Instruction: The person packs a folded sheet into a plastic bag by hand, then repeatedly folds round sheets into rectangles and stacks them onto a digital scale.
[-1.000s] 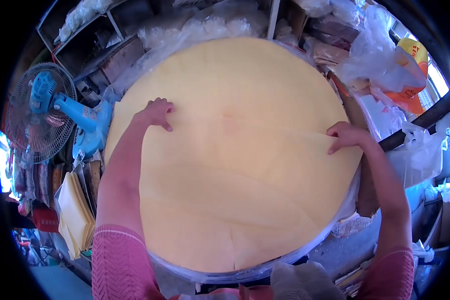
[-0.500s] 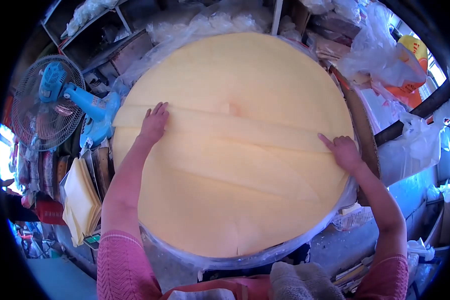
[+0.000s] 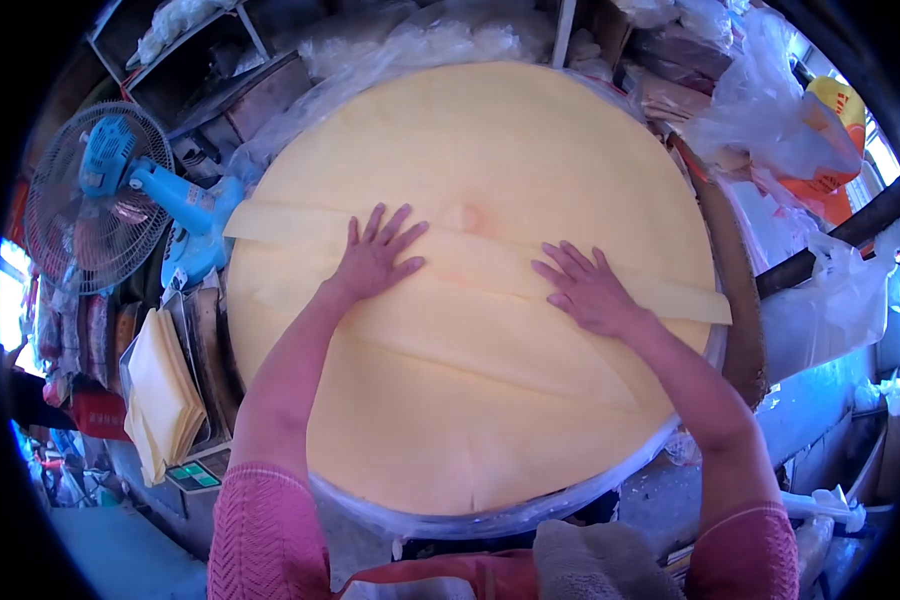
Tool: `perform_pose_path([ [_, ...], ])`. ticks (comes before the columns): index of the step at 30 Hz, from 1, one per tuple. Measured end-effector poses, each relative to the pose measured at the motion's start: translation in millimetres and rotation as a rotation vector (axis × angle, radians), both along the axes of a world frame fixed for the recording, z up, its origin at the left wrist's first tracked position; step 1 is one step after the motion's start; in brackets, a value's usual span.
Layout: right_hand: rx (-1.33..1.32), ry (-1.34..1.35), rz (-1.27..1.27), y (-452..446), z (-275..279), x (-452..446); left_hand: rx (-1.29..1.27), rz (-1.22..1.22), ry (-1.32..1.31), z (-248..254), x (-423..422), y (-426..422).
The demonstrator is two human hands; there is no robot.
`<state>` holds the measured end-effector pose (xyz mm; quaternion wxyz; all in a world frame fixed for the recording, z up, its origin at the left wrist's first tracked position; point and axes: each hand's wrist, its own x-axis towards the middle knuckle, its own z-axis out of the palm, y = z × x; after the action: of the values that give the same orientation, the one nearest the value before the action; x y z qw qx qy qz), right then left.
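A large round pale-yellow sheet [image 3: 450, 130] covers the round surface in front of me, its material hard to make out. A long folded band [image 3: 480, 262] of the same yellow runs across its middle, its two ends reaching the left and right rims. My left hand [image 3: 378, 255] lies palm down on the left part of the band, fingers spread. Resting on the right part, my right hand [image 3: 592, 292] also has its fingers apart. Neither hand grips anything. Near the centre is a small reddish bump [image 3: 466, 217]. More creases run below the band.
A blue fan [image 3: 100, 190] stands at the left. Below it are folded yellow sheets [image 3: 160, 400] and a device with a green display [image 3: 198, 474]. Plastic bags [image 3: 750, 100] hang at the right, beside a brown board [image 3: 735, 290]. Clear plastic film [image 3: 370, 505] edges the round surface.
Both hands have moved inward along the folded band, from near its ends towards the middle. The band's ends now stand out more distinctly at both rims.
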<state>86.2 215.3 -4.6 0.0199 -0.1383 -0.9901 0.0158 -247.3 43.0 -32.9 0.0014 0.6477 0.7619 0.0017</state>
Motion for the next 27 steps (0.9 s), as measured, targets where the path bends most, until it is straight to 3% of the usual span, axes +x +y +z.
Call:
perform_pose_path([
  [3,0.043,-0.029,-0.147,3,-18,24,0.003,0.195,0.053,-4,-30,-23],
  [6,0.098,-0.007,-0.287,29,-19,74,-0.079,0.481,-0.1,9,-52,-54],
  [9,0.047,0.041,-0.342,42,-17,103,-0.308,0.658,0.121,5,-9,-53],
  [11,0.04,0.046,-0.337,42,-16,114,-0.105,0.002,-0.13,1,62,-76],
  [13,-0.021,-0.097,-0.453,26,21,111,-0.098,-0.322,-0.15,14,125,-86],
  [17,-0.187,-0.233,-0.581,30,33,139,0.003,-0.369,-0.173,1,100,-54],
  [20,-0.55,-0.518,-0.482,-9,44,147,0.06,-0.267,-0.04,-4,102,-47],
  [22,-1.275,-0.498,-0.519,-60,61,152,0.117,-0.288,-0.091,7,121,-60],
  [23,-1.105,-0.501,-0.366,-85,73,146,0.1,-0.313,-0.099,16,132,-70],
  [25,-0.36,-0.305,-0.246,-110,58,142,0.056,-0.361,-0.117,29,157,-97],
  [27,-0.256,-0.067,-0.093,-118,35,140,0.085,-0.365,-0.14,22,173,-119],
])
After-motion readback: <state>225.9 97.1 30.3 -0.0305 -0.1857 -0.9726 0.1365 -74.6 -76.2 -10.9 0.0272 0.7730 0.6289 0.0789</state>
